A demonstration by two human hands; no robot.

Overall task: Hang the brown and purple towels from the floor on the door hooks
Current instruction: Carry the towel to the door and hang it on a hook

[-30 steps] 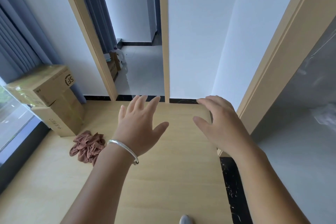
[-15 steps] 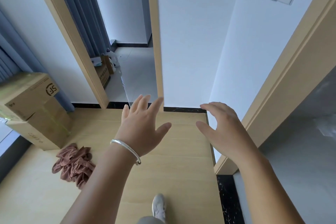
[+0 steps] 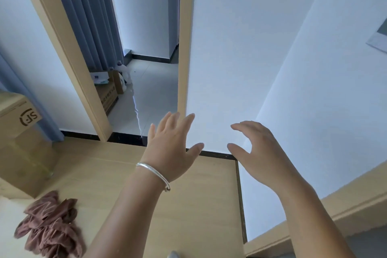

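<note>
A: Logging hand state. The left hand [image 3: 169, 151] is reaching forward over the wooden floor [image 3: 188, 205], fingers straight and spread apart, thumb out to the side, gripping nothing. A silver bangle [image 3: 154, 175] is sitting on that wrist.

B: And the right hand [image 3: 257, 153]?

A: It is also reaching forward, fingers loosely bent and parted, thumb apart from them, holding nothing. The two hands are hanging side by side, not touching each other.

B: Where is the task item lying?

A: The brown towel [image 3: 50, 228] is lying crumpled on the floor near its lower-left corner, well apart from both hands, just beside the base of a cardboard box [image 3: 21, 132] printed "SF". A purple towel is not showing in this view, and neither are door hooks.

B: Surroundings?

A: Blue curtains [image 3: 88, 16] are hanging beyond the tan door frame [image 3: 62, 48]. Through the doorway a tiled floor [image 3: 150, 94] is showing, with a white bottle [image 3: 123, 73] and another carton standing at its left edge. A white wall [image 3: 240, 48] is filling the centre and right. A shoe tip [image 3: 172, 254] is peeking in at the bottom edge.
</note>
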